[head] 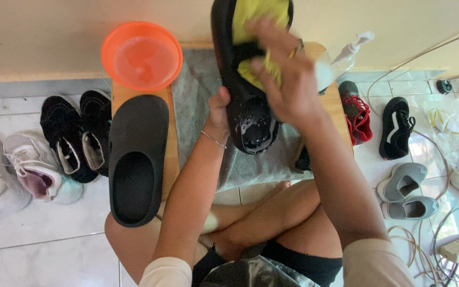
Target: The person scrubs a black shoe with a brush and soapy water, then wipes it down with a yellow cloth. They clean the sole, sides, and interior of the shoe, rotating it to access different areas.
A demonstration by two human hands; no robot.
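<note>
Tiled floor [43,234], wood board [172,154] w/ grey towel [197,90] — left grip [218,114] clasps black clog [248,114]; right grip [285,79] presses yellow cloth [256,13].

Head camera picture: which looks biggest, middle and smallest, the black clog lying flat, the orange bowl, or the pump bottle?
1. Black clog, largest.
2. Orange bowl.
3. Pump bottle, smallest; a hand partly hides it, so its full size is unsure.

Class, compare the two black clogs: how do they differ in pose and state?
The held clog is lifted, sole up, wet and soapy, gripped by the left hand while the right hand rubs it with a yellow cloth. The other clog lies opening-up, untouched. Both are black.
</note>
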